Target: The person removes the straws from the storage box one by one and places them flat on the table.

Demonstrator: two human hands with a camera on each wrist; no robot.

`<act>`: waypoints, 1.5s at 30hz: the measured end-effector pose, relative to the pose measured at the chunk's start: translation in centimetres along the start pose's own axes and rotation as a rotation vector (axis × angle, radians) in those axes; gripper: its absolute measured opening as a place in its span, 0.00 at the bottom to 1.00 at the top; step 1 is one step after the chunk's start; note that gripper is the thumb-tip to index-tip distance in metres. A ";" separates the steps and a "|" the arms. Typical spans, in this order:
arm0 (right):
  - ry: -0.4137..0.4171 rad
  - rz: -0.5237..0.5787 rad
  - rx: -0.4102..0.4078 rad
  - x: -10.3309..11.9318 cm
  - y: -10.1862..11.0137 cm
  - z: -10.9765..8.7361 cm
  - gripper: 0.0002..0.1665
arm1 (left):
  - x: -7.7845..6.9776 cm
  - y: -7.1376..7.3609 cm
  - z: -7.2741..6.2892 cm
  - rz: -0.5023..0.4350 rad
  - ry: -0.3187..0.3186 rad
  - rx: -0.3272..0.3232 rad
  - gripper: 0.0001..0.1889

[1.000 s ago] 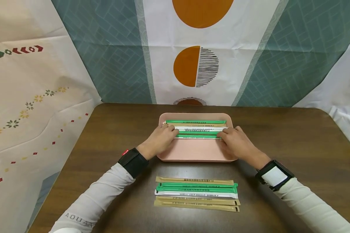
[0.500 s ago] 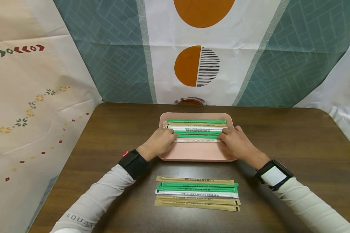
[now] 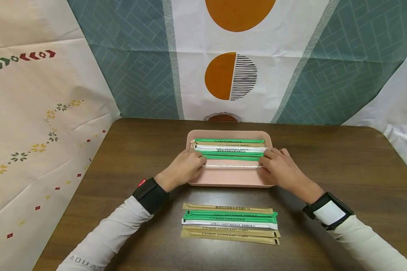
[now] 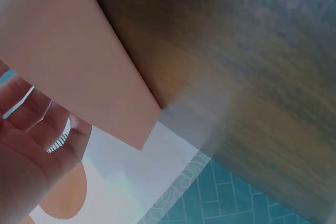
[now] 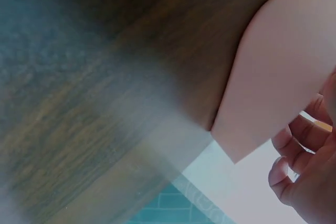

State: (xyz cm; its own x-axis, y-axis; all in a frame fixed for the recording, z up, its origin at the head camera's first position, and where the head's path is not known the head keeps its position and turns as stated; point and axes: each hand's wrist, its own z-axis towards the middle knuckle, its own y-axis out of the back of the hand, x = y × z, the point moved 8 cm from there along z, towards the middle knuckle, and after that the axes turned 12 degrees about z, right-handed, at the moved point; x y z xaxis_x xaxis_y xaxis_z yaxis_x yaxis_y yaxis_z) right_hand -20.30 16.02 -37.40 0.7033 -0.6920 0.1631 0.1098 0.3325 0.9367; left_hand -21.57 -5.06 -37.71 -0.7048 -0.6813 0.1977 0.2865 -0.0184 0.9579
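Note:
A thin white wrapped straw (image 3: pixel 232 166) lies crosswise in the pink tray (image 3: pixel 230 177), apart from the row behind it. My left hand (image 3: pixel 184 167) pinches its left end, fingers curled over it. At the other end, the fingers of my right hand (image 3: pixel 286 169) are bent down on the straw; their tips are hidden. Behind it, a row of green, tan and white wrapped straws (image 3: pixel 228 153) lies side by side. The wrist views show curled fingers of the left hand (image 4: pixel 37 135) and the right hand (image 5: pixel 310 156) beyond the tray wall; the straw is hidden there.
On the brown table (image 3: pixel 142 150), in front of the tray, lies a second row of tan, green and white wrapped straws (image 3: pixel 230 219). A patterned cloth (image 3: pixel 142 60) hangs behind the table's back edge. Another printed cloth (image 3: pixel 37 124) hangs at the left.
The thin white straw has moved toward me with both hands, opening a gap from the green straw behind it. My right hand has shifted slightly right. The head view has drifted slightly.

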 end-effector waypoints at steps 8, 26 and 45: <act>0.025 0.047 -0.058 1.2 1.6 -1.2 0.14 | -0.7 1.0 -1.4 -0.024 -0.002 -0.033 0.02; 0.122 0.079 -0.197 6.2 4.7 -5.8 0.20 | -4.8 5.2 -5.9 0.018 -0.044 -0.145 0.09; 0.124 0.204 -0.216 10.7 1.7 -11.0 0.24 | -9.0 4.0 -11.5 -0.181 -0.104 -0.151 0.07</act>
State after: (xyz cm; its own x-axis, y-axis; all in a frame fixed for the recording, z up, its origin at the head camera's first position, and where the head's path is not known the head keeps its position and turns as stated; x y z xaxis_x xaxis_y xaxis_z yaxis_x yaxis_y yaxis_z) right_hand -4.89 16.21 -37.46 0.8052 -0.5178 0.2891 0.0949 0.5937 0.7991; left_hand -6.64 -7.44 -38.02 -0.8139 -0.5785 0.0538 0.2381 -0.2477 0.9391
